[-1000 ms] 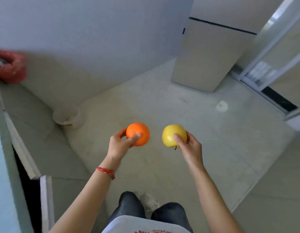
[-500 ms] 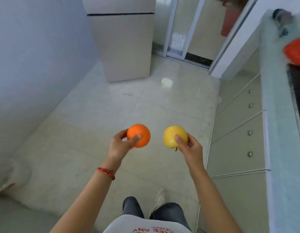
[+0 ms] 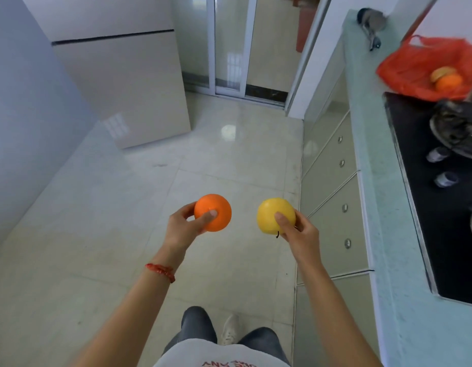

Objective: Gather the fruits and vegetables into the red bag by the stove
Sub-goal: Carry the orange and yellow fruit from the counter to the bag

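My left hand (image 3: 183,229) grips an orange (image 3: 215,211) out over the tiled floor. My right hand (image 3: 299,233) holds a yellow apple (image 3: 272,215), stem down, at about the same height. The red bag (image 3: 415,67) lies open on the pale green counter at the upper right, just beyond the black stove (image 3: 441,221). Inside the bag I see an orange fruit (image 3: 448,82) with a yellowish one partly behind it. Both hands are well short of the bag, to its lower left.
The counter (image 3: 372,165) with drawers (image 3: 332,186) runs along the right. A pan (image 3: 457,128) and two knobs sit on the stove. A grey utensil (image 3: 372,25) lies at the counter's far end. A beige fridge (image 3: 123,86) stands ahead left, a sliding glass door (image 3: 229,43) beyond.
The view has swung right across the kitchen, from a blank wall to the counter. The stove and red bag are now in full sight. Both hands keep the same grip on the fruits.
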The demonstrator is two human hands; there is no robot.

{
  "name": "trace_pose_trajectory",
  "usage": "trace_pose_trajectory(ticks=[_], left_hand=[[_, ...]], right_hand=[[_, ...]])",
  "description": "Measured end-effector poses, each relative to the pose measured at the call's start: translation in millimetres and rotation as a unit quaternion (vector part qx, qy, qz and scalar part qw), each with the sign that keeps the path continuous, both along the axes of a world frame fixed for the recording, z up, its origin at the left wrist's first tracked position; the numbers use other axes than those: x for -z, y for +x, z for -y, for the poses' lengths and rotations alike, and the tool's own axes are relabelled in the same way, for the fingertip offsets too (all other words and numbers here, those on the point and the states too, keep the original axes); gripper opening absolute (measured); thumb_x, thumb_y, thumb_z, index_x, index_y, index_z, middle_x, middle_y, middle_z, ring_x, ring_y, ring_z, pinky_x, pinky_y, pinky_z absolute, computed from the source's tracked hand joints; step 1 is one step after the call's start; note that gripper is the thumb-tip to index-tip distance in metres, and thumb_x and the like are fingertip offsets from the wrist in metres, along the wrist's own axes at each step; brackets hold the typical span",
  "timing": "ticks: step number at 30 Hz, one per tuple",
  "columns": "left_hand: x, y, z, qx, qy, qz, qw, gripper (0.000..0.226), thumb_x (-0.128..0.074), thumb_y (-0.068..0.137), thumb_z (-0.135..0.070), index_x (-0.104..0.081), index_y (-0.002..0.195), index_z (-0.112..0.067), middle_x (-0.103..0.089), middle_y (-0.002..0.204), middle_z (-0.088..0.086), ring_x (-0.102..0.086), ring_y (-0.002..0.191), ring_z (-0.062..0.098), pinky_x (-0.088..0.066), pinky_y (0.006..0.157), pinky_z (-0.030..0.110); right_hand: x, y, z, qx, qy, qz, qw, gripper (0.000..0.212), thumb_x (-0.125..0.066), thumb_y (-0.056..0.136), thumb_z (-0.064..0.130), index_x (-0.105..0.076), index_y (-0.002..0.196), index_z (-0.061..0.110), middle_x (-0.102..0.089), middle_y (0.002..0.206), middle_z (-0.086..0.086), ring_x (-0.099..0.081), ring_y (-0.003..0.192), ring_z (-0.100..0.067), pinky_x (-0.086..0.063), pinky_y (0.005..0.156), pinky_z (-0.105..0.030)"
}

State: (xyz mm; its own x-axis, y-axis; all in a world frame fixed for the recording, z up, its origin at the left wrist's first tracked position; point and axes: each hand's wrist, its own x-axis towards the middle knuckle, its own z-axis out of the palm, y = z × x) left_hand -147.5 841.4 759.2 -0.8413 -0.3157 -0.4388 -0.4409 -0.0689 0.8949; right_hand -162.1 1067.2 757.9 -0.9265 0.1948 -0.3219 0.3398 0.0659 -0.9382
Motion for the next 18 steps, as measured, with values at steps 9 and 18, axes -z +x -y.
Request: trace_pose_trajectory(ticks=[9,18], left_hand=[[-2,-96,-7,0.015,-0.012,0.005,1.000,0.056,-0.072,0.075,-0.024,-0.051,0.125,-0.009,-0.052,0.119,0.006,-0.054,0.109,0.029,-0.052,0.079,0.036],[3,-255,26,0.043,-0.018,-0.008,0.999,0.056,-0.074,0.074,-0.024,-0.053,0.124,-0.010,-0.055,0.122,0.009,-0.056,0.109,0.029,-0.053,0.084,0.040]], right_hand=[[8,-87,-8,0.007,-0.003,0.010,1.000,0.033,-0.074,0.073,0.033,-0.059,0.102,0.028,-0.064,0.098,0.009,-0.062,0.100,-0.022,-0.051,0.090,-0.050],[7,-239,22,0.035,-0.009,0.005,0.999,0.035,-0.073,0.075,0.028,-0.060,0.107,0.023,-0.063,0.096,0.009,-0.061,0.099,-0.021,-0.050,0.092,-0.048]])
